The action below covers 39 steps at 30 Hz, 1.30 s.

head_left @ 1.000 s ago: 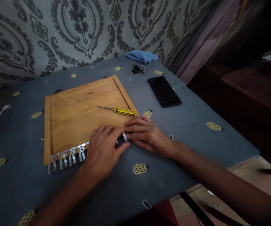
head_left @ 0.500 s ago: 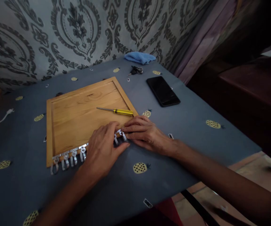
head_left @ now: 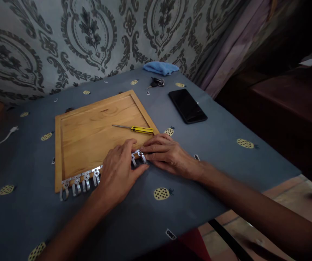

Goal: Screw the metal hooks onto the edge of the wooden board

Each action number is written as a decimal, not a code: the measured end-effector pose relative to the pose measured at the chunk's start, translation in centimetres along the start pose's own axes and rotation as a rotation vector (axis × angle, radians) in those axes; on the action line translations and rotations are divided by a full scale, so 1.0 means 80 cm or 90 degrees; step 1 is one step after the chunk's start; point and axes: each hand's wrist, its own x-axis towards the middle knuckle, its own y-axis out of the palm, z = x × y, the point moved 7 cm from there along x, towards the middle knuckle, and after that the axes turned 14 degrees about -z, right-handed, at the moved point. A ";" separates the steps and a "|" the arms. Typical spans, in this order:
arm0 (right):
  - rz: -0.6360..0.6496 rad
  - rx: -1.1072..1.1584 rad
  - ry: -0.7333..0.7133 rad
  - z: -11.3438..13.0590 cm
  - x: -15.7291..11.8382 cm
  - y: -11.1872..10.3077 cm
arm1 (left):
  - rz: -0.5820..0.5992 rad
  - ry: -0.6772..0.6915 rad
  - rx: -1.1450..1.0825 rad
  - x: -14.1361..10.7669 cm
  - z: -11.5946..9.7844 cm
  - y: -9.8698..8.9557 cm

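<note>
A metal hook rail [head_left: 96, 169] with several silver double hooks lies along the near edge of a framed wooden board [head_left: 85, 141]. My left hand [head_left: 119, 172] reaches over the rail's middle, fingers on the board side and thumb stretched along the near side, gripping it. At the rail's right end, my right hand [head_left: 169, 156] has its fingers pressed together on the last hook and the board's corner. The fingertips of both hands nearly meet there and partly cover the rail. On the board, just beyond my hands, rests a yellow-handled screwdriver [head_left: 142, 129].
A black phone [head_left: 188, 106] lies right of the board. Behind it are a bunch of keys [head_left: 156, 83] and a blue cloth [head_left: 160, 68]. A white cable [head_left: 2, 139] crosses the left side of the blue pineapple-print tablecloth [head_left: 205, 195]. A patterned curtain [head_left: 91, 40] hangs at the back.
The view has shifted very slightly. Both hands stay in place on the rail, with hardly any movement of the fingers.
</note>
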 end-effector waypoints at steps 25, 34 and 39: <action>-0.012 -0.005 -0.021 -0.002 -0.002 0.002 | -0.104 -0.011 -0.213 0.031 0.049 -0.086; 0.002 -0.015 -0.016 -0.002 -0.001 0.003 | -0.007 0.106 0.029 0.000 -0.001 -0.015; 0.011 -0.016 -0.008 -0.001 0.001 0.004 | 0.004 0.102 0.022 0.003 -0.001 -0.005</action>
